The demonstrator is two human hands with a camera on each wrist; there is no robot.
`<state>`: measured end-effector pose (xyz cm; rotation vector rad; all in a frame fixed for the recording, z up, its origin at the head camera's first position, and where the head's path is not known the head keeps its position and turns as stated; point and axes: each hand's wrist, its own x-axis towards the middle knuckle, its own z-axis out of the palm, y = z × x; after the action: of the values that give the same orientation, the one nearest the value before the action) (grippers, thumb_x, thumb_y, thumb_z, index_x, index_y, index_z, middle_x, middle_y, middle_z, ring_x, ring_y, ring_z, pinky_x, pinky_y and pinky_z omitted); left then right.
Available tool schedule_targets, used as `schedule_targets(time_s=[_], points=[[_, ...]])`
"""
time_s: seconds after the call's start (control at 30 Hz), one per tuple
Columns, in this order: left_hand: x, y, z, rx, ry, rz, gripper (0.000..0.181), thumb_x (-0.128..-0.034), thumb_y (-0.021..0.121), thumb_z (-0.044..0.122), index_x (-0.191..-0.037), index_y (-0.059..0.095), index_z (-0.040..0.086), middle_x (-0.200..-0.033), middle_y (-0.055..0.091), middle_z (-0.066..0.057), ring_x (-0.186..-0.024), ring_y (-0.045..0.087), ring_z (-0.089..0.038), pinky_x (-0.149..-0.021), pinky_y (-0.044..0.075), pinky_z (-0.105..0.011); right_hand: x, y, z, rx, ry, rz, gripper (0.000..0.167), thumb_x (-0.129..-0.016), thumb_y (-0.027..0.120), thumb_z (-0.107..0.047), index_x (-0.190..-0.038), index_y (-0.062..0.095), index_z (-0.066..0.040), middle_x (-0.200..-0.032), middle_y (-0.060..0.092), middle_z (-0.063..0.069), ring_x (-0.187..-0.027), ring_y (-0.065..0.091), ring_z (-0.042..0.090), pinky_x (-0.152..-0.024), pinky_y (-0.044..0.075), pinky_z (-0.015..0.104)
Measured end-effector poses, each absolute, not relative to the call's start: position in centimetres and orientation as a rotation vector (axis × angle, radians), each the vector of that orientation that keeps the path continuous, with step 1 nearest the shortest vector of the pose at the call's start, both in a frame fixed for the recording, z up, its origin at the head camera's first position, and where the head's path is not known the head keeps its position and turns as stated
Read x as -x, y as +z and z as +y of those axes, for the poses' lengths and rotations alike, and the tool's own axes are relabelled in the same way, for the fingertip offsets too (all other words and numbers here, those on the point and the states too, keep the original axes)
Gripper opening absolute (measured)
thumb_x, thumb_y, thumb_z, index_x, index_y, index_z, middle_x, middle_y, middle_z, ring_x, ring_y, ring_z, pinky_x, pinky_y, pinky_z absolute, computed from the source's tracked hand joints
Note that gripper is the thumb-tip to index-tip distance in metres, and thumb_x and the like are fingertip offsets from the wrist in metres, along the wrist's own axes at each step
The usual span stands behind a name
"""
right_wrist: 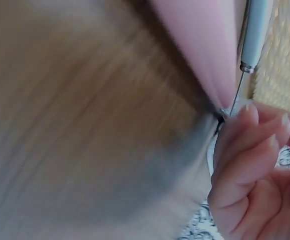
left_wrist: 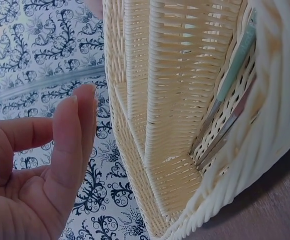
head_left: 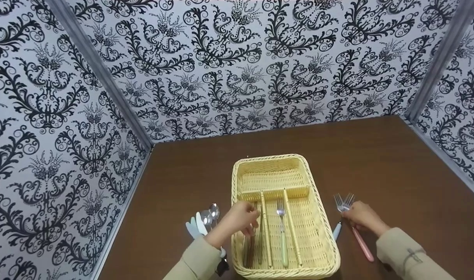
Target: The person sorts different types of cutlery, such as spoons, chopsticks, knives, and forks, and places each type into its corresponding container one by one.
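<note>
A wicker cutlery basket (head_left: pixel 324 233) with several compartments stands on the table. Above its left compartment is my left hand (head_left: pixel 240 218), fingers bent loosely with nothing between them in the left wrist view. Below it lie a green-handled utensil (left_wrist: pixel 237 62) and a red-handled one (left_wrist: pixel 229 122), their kinds unclear. A green-handled fork (head_left: pixel 282 233) lies in the middle compartment. Right of the basket, my right hand (head_left: pixel 361 215) pinches a pink-handled fork (head_left: pixel 363 245) near its neck. Beside that fork lies a blue-handled fork (head_left: pixel 337 230), its handle also in the right wrist view.
Left of the basket lie several spoons (head_left: pixel 214 210) and light-coloured knife-like pieces (head_left: pixel 194 227), partly hidden by my left forearm. The brown table (head_left: pixel 190 171) is bordered by patterned walls (head_left: pixel 237 77) at the back and both sides.
</note>
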<state>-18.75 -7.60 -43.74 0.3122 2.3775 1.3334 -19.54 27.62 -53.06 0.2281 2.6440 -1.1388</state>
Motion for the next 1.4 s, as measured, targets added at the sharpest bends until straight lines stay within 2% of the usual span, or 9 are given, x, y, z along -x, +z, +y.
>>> schedule_targets(time_s=[0.2,0.37,0.5,0.63,0.77,0.9,1.03,1.23,1.4], points=[[18.8,-44.0,-7.8,-0.322,1.333,2.379,0.020,-0.0911,0.051,0.010,-0.074,0.057,0.002,-0.062,0.062,-0.017,-0.042,0.057,-0.016,-0.043,0.053,-0.033,20.5,-53.8,27.9,-0.304,-1.244,2.550,0.020,-0.079,0.058,-0.012,-0.061,0.053,-0.003,-0.043,0.047,-0.002,-0.033,0.042,0.004,-0.034,0.037,0.017],[18.8,-44.0,-7.9,-0.316,1.356,2.358,0.019,-0.0910,0.051,0.011,-0.076,0.058,0.000,-0.063,0.062,-0.016,-0.041,0.056,-0.015,-0.046,0.054,-0.039,20.8,-53.5,28.1,-0.347,-1.391,2.390,0.018,-0.080,0.058,-0.010,-0.064,0.054,-0.003,-0.044,0.047,-0.003,-0.035,0.043,0.003,-0.035,0.038,0.017],[18.6,-44.1,-7.8,-0.308,1.355,2.352,0.018,-0.0899,0.050,0.008,-0.076,0.057,0.000,-0.065,0.062,-0.020,-0.046,0.060,-0.029,-0.048,0.054,-0.042,21.0,-53.5,28.3,-0.400,-1.484,2.261,0.014,-0.081,0.056,-0.009,-0.069,0.055,-0.003,-0.046,0.049,-0.005,-0.037,0.044,0.001,-0.037,0.040,0.016],[18.5,-44.1,-7.8,-0.302,1.346,2.353,0.017,-0.0892,0.050,0.008,-0.076,0.057,0.000,-0.069,0.063,-0.024,-0.052,0.063,-0.035,-0.045,0.054,-0.039,21.3,-53.7,28.6,-0.448,-1.533,2.169,0.016,-0.082,0.055,-0.009,-0.067,0.056,-0.004,-0.045,0.050,-0.006,-0.037,0.044,0.000,-0.038,0.039,0.014],[18.5,-44.0,-7.8,-0.293,1.343,2.349,0.016,-0.0900,0.050,0.009,-0.079,0.058,0.000,-0.071,0.063,-0.025,-0.051,0.062,-0.033,-0.045,0.053,-0.038,21.5,-53.9,29.4,-0.430,-1.598,2.080,0.020,-0.083,0.054,-0.011,-0.063,0.056,-0.010,-0.047,0.051,-0.008,-0.038,0.045,-0.001,-0.039,0.038,0.012],[18.5,-43.8,-7.7,-0.289,1.324,2.349,0.016,-0.0903,0.050,0.010,-0.081,0.059,0.000,-0.071,0.063,-0.024,-0.045,0.059,-0.023,-0.046,0.054,-0.037,21.7,-53.2,30.8,-0.371,-1.670,2.034,0.021,-0.084,0.053,-0.011,-0.063,0.055,-0.013,-0.049,0.052,-0.009,-0.041,0.047,-0.002,-0.040,0.040,0.011],[18.6,-43.6,-7.3,-0.311,1.324,2.350,0.014,-0.0896,0.051,0.009,-0.085,0.058,-0.001,-0.072,0.063,-0.023,-0.043,0.056,-0.015,-0.045,0.053,-0.035,21.8,-50.0,31.2,-0.215,-1.692,2.230,0.016,-0.085,0.053,-0.010,-0.069,0.054,-0.009,-0.053,0.051,-0.007,-0.042,0.048,0.000,-0.041,0.042,0.014],[18.9,-42.9,-5.2,-0.457,1.346,2.453,0.019,-0.0865,0.061,0.012,-0.101,0.060,0.000,-0.077,0.062,-0.006,-0.054,0.056,-0.011,-0.047,0.051,-0.024,20.3,-42.0,27.9,0.207,-1.413,2.928,0.016,-0.087,0.058,-0.011,-0.076,0.057,0.001,-0.058,0.056,0.004,-0.046,0.049,0.006,-0.041,0.043,0.022],[18.8,-41.9,-1.9,-0.686,1.453,2.552,0.026,-0.0834,0.065,0.015,-0.106,0.060,0.003,-0.084,0.063,-0.004,-0.068,0.057,-0.006,-0.059,0.051,-0.018,18.3,-37.8,23.6,0.565,-1.398,3.199,0.008,-0.079,0.069,-0.008,-0.074,0.064,-0.007,-0.070,0.059,0.000,-0.057,0.045,0.002,-0.048,0.040,0.019]])
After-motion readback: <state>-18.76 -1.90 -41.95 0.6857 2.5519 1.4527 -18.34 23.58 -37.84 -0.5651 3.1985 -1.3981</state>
